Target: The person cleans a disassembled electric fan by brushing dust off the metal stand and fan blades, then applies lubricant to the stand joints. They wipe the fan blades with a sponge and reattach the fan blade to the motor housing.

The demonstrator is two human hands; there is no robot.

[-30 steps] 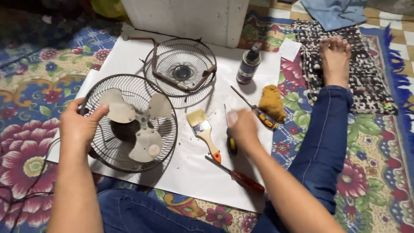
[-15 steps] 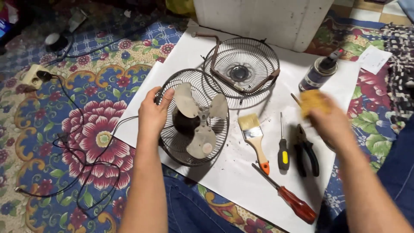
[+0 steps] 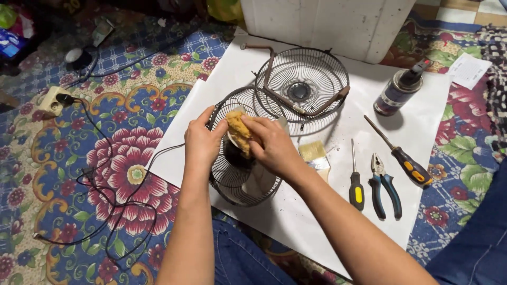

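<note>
Now right hand (image 3: 274, 145) presses yellow rag (image 3: 238, 131) onto fan (image 3: 240, 174), left hand (image 3: 203, 142) steadying.

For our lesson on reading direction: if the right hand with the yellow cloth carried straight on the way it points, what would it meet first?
Probably the left hand: the right hand points leftward across the fan, cloth leading. Depth is uncertain.

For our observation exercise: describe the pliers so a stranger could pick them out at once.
Start at the white sheet on the floral rug. On its right side hand tools lie in a row. The pliers sit between two screwdrivers, the only tool with two blue handles.
</note>
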